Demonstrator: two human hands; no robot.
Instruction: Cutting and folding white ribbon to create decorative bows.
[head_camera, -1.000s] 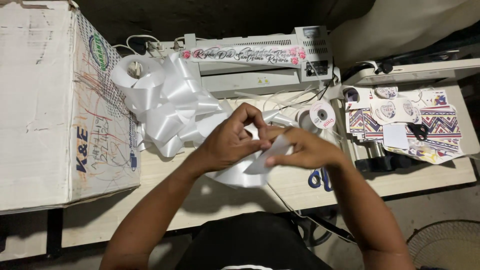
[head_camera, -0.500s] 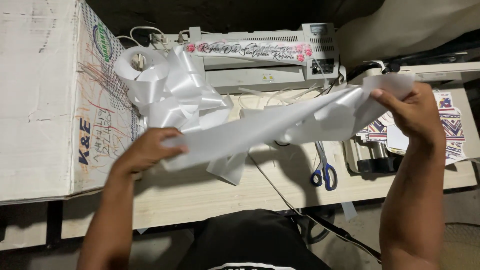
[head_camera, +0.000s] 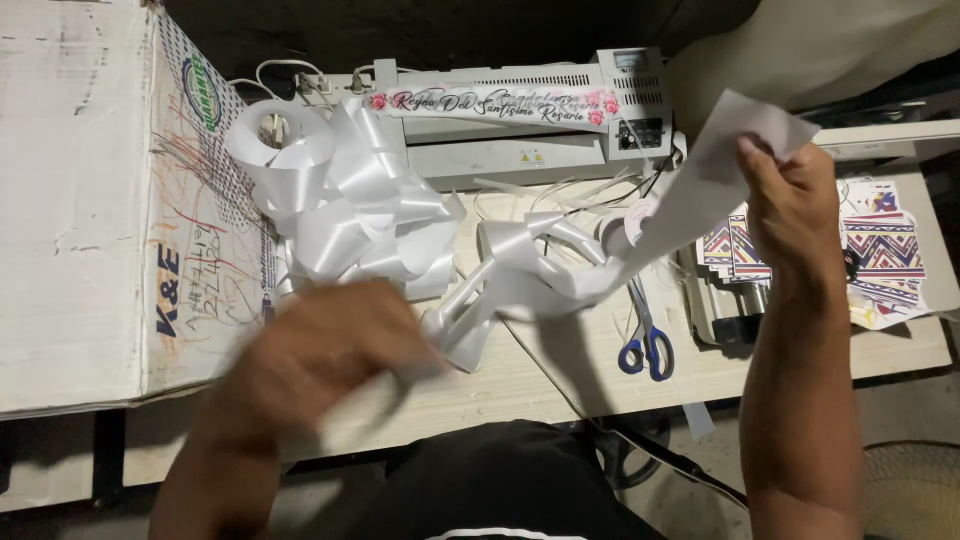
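A wide white satin ribbon (head_camera: 590, 270) stretches across the table between both hands. My right hand (head_camera: 790, 190) is raised at the upper right and pinches the ribbon's flat end. My left hand (head_camera: 330, 345), blurred by motion, grips the twisted lower end near the table's front edge. The stretch between the hands is crumpled into loops. A pile of finished white ribbon bows (head_camera: 350, 210) lies just behind my left hand.
A large cardboard box (head_camera: 100, 200) fills the left side. A laminating machine (head_camera: 530, 120) with a flowered banner strip stands at the back. Blue-handled scissors (head_camera: 645, 345) lie on the wooden table (head_camera: 560, 385). Patterned sticker sheets (head_camera: 880, 250) lie at the right.
The hands were together folding ribbon, then pulled apart and drew it taut. Now my left hand has moved inward and the ribbon between them has bunched into loops.
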